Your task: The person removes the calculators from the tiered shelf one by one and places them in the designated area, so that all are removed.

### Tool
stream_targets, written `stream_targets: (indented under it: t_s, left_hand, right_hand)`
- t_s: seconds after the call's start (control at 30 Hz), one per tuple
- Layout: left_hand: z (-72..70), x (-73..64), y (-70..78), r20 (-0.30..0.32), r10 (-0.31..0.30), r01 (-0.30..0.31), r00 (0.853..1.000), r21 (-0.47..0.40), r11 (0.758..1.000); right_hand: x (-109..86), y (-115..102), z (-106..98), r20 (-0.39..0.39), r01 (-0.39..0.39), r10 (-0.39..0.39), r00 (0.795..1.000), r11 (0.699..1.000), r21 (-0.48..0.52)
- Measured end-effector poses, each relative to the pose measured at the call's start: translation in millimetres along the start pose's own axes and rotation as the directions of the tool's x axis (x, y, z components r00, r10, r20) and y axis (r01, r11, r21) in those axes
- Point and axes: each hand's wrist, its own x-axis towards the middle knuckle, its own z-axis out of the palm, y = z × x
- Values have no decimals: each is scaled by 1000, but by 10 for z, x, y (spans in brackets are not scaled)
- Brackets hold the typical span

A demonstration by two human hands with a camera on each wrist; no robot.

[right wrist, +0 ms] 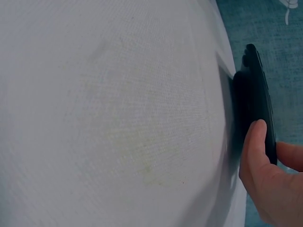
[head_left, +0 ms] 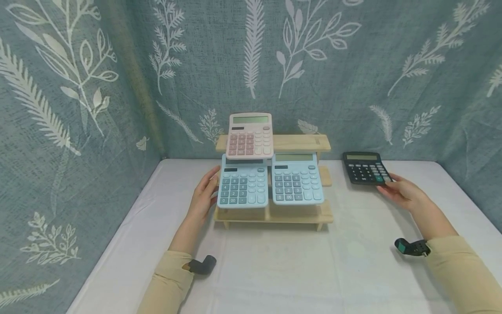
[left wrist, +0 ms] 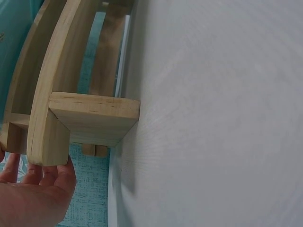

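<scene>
A light wooden tiered rack (head_left: 298,213) carries a pink calculator (head_left: 249,136) on top. Two light blue calculators stand below, a left one (head_left: 242,182) and a right one (head_left: 296,179). My left hand (head_left: 205,192) holds the rack's left end, beside the left blue calculator. In the left wrist view its fingers (left wrist: 49,177) meet the bottom of a wooden side piece (left wrist: 47,137), partly hidden behind it. On the right, my right hand (head_left: 405,194) grips a black calculator (head_left: 362,169) by its near right corner. The right wrist view shows this calculator edge-on, tilted, between thumb and fingers.
A white cloth (head_left: 282,266) covers the table. Behind and at both sides hangs a blue-green curtain (head_left: 219,65) with white leaf patterns, close behind the rack. Each wrist wears a small black camera, on the left (head_left: 203,264) and on the right (head_left: 412,247).
</scene>
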Motion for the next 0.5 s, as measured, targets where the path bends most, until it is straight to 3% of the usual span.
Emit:
stream_targets:
  t_s: [0.23,0.5]
  left_hand:
    - [-11,16,-27,-2,4,-4,1000,16,1000]
    - [-10,6,-20,-8,9,-9,1000,21,1000]
  right_hand:
    - [-13,6,-22,0,-18,18,1000,999,-29]
    - [-15,7,-59,-50,-6,-3,999,984,-178]
